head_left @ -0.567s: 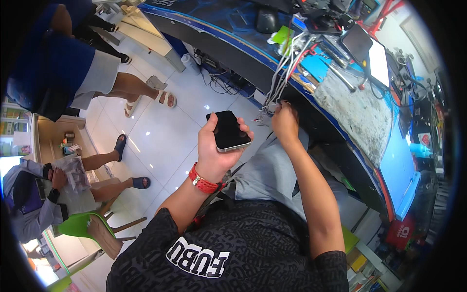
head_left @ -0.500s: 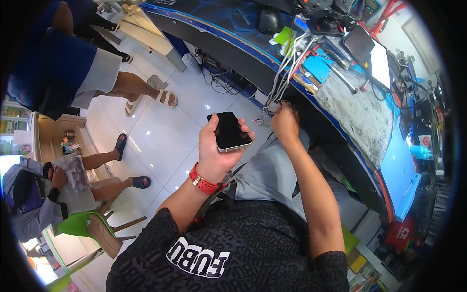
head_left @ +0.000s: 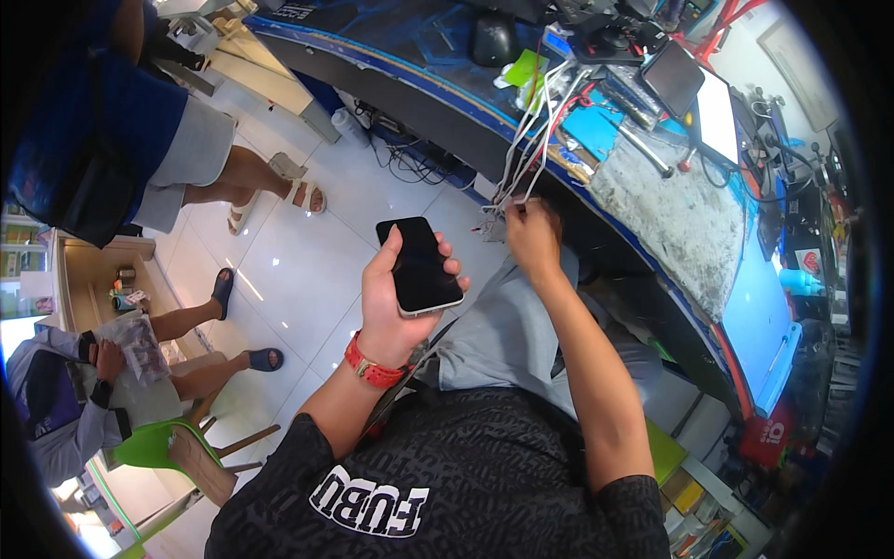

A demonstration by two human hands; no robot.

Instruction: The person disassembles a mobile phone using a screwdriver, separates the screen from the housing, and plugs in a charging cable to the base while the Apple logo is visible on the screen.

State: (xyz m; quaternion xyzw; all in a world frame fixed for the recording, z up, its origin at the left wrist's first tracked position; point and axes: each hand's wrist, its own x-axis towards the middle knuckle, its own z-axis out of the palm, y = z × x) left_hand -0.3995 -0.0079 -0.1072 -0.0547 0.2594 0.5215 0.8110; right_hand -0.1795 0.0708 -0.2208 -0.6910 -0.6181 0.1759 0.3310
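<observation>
A black smartphone point(head_left: 421, 268) with a silvery edge lies face up in my left hand point(head_left: 389, 312). The thumb runs along one side and the fingertips curl over the other; the screen is dark. My right hand point(head_left: 534, 238) is at the desk's front edge, its fingers pinched on a white cable point(head_left: 514, 199) in a bundle that hangs over the edge. The cable's tip is too small to make out, and my fingers partly hide it.
The cluttered desk point(head_left: 666, 205) holds a grey mat, tools, a black mouse point(head_left: 493, 39) and a blue sheet point(head_left: 593, 130). More cables point(head_left: 410, 163) tangle underneath. At the left, one person point(head_left: 112, 373) sits near a green chair point(head_left: 154, 447); another point(head_left: 172, 140) stands.
The phone in my left hand has moved slightly left and down and now lies flatter to view. My right hand has shifted a little left among the cable ends.
</observation>
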